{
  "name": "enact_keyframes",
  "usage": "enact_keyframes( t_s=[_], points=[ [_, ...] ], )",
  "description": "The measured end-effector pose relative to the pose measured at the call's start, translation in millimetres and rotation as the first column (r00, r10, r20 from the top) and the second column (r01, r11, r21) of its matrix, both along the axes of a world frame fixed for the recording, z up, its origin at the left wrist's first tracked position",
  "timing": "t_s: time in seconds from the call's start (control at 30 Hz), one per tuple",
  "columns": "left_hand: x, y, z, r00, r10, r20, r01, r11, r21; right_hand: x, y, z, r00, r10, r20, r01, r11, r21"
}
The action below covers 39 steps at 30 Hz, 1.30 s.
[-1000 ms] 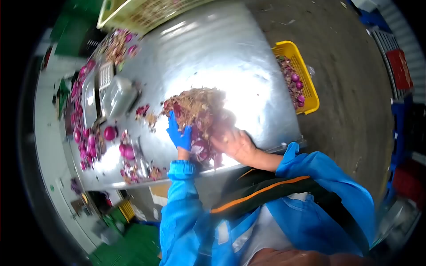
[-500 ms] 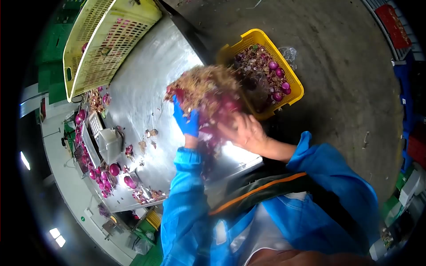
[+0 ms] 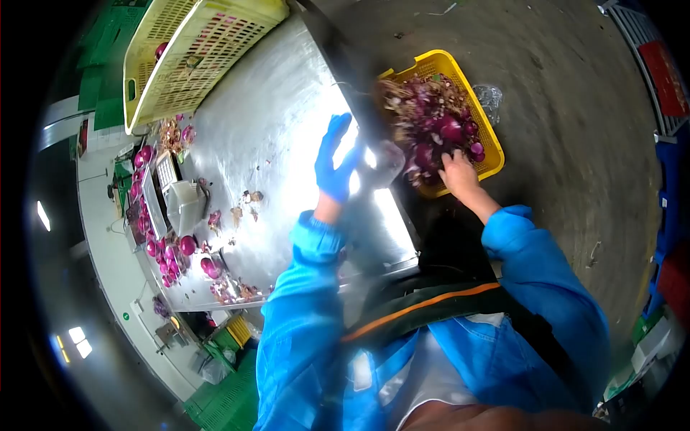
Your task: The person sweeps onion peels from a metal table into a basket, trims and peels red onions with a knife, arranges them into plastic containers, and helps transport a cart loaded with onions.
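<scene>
My left hand [image 3: 335,164], in a blue glove, is over the metal table [image 3: 280,93] near its edge, fingers extended and nothing in it. Bare, my right hand [image 3: 461,177] is at the near side of a yellow crate [image 3: 493,146], fingers apart beside the onions. A blurred mass of red onions [image 3: 450,129] and dry onion skins [image 3: 413,104] is dropping into or onto that crate. Whether my right fingertips touch an onion I cannot tell.
A pale yellow perforated crate [image 3: 180,75] stands tilted on the far left of the table. Past a clear plastic container [image 3: 186,207] lie several red onions [image 3: 167,262] and skin scraps. Crumpled clear plastic [image 3: 489,100] lies on the floor by the yellow crate.
The bundle of onions and skins has moved right, off the table to the yellow crate. My left hand has let go of it; my right hand has moved right with it.
</scene>
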<state>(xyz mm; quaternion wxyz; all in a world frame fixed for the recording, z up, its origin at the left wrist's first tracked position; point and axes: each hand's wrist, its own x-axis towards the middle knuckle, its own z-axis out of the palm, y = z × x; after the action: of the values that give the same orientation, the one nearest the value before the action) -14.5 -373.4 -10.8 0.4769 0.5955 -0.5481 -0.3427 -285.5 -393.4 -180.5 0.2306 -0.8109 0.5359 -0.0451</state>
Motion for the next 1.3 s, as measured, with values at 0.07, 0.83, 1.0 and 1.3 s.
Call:
enact_keyframes(
  t_s=[0.07, 0.83, 1.0, 1.3],
  points=[
    [47.8, 43.1, -12.0, 0.988, 0.15, 0.038, -0.149, 0.988, -0.039, -17.2, 14.8, -3.1, 1.0, -0.013, -0.021, 0.013, 1.0, 0.018],
    [53.7, -22.0, -72.9, 0.815, 0.081, 0.574, -0.059, 0.997, -0.057, -122.7, 163.7, -43.1, 0.961, -0.226, -0.158, 0.276, 0.819, 0.503],
    [-30.3, -10.0, -28.9, 0.979, -0.204, 0.01, 0.203, 0.968, -0.145, -154.9, 149.2, -44.9, 0.958, -0.282, -0.057, 0.28, 0.868, 0.41],
    [116.4, 278.2, -41.3, 0.463, 0.458, 0.759, -0.828, 0.528, 0.187, -238.3, 155.8, -91.8, 0.966, -0.217, -0.143, 0.26, 0.8, 0.541]
  ],
)
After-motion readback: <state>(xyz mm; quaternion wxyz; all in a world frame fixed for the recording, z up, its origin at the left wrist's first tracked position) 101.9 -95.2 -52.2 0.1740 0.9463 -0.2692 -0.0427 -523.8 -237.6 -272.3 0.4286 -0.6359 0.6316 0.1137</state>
